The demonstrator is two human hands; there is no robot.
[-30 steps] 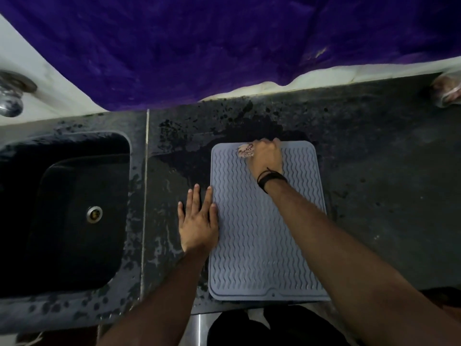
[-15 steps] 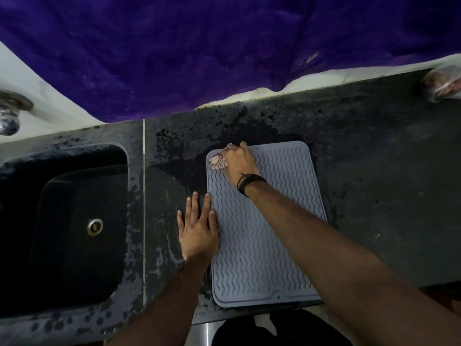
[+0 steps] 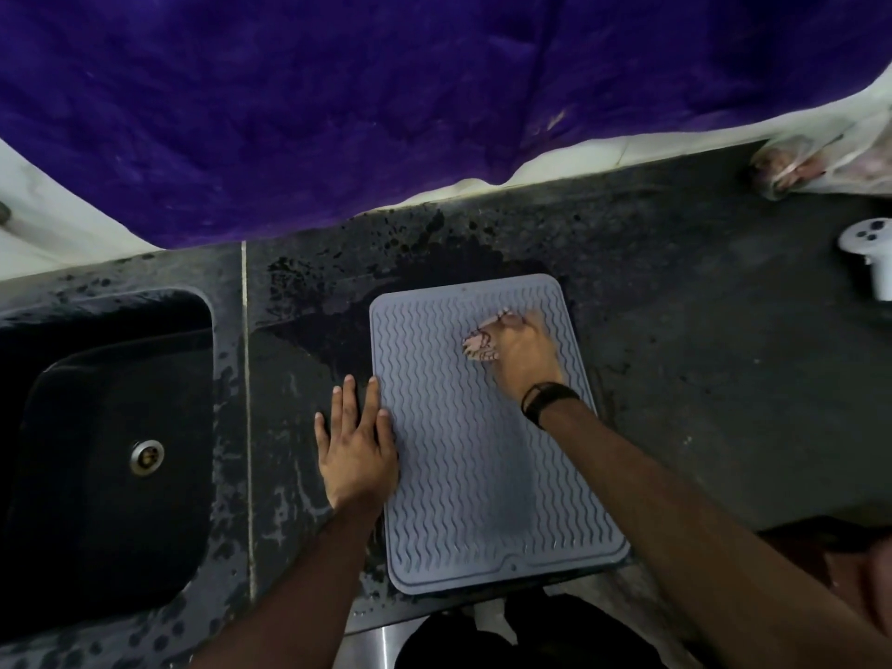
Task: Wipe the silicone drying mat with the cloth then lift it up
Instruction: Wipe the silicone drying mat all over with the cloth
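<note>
So the right hand (image 3: pixel 523 352) with the cloth (image 3: pixel 480 347) swings from the mat's (image 3: pixel 482 475) upper left corner across to its upper right part now, blurry mid-swipe.

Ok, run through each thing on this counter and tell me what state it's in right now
Silicone mat: flat on the counter, not lifted yet.
Cloth: bunched under the right hand, on the mat's far part.
Right hand: pressing the cloth to the mat, blurred.
Left hand: fingers straight, flat at the mat's left edge.
Counter: wet and blotchy beyond the mat.
Sink: drain visible.
</note>
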